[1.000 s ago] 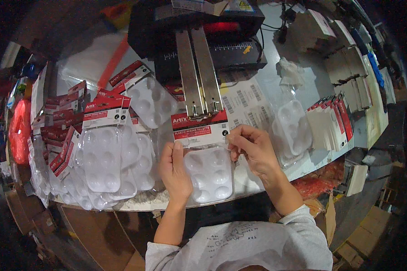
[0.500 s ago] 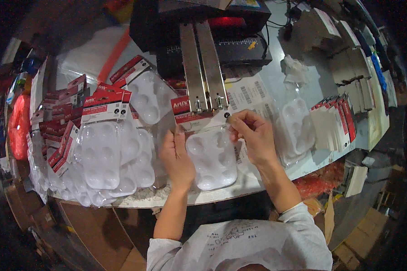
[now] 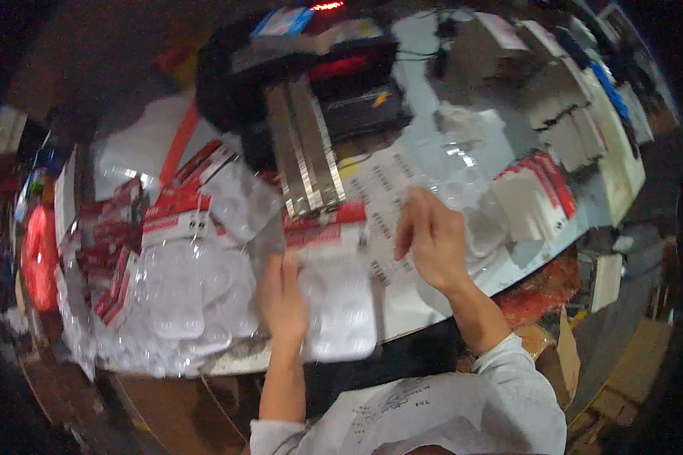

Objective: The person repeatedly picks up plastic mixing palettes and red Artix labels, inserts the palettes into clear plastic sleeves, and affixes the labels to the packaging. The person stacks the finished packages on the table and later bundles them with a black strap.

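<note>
A clear plastic blister pack [image 3: 340,311] with a red and white card header lies on the white table, right in front of me. My left hand [image 3: 281,297] grips its left edge. Just right of the pack's header, my right hand [image 3: 431,241] hovers off the pack and over a white sheet of printed labels [image 3: 383,186]. Its fingers are close together, and motion blur hides whether they pinch anything. The header end of the pack sits just below the two metal bars [image 3: 305,152] of a black machine [image 3: 296,68].
A heap of similar red-headed blister packs [image 3: 171,292] fills the table's left side. Empty clear trays [image 3: 463,178] and a stack of red and white cards [image 3: 535,193] lie to the right. A red object [image 3: 38,258] glows at far left. Cardboard boxes stand beneath the table's front edge [image 3: 508,277].
The view has swung and blurred. My right hand has come off the pack's top right corner and moved right over the label sheet. My left hand stays on the pack.
</note>
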A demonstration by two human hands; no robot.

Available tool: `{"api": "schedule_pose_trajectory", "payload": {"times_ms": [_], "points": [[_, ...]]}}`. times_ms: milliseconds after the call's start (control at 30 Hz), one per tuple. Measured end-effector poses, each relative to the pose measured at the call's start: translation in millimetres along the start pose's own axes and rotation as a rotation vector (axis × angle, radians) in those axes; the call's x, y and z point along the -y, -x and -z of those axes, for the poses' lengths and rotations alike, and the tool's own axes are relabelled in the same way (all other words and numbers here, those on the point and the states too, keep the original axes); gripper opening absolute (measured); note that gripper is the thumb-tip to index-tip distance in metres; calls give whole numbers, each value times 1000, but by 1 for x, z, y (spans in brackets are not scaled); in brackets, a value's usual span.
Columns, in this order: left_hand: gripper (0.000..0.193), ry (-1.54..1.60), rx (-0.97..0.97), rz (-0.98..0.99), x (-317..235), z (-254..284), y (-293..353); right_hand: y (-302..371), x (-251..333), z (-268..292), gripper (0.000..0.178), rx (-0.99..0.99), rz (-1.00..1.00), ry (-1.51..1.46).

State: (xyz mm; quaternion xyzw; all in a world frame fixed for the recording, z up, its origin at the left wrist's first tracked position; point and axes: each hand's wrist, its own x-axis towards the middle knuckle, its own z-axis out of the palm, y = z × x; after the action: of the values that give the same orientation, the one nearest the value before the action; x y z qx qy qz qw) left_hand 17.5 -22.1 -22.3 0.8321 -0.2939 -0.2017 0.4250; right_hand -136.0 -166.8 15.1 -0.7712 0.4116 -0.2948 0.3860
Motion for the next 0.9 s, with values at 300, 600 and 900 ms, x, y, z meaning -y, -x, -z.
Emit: {"api": "schedule_pose_trajectory", "payload": {"times_ms": [300,600,900], "points": [[35,-273,-524,-33,17,212,-28,43,-39,94,26,-119,113,330],[47,-122,326,-483,-46,-40,43,65,-61,39,77,-104,-33,862],[44,-400,190,-456,-32,-29,53,130,-18,-21,76,235,-27,419]]}}
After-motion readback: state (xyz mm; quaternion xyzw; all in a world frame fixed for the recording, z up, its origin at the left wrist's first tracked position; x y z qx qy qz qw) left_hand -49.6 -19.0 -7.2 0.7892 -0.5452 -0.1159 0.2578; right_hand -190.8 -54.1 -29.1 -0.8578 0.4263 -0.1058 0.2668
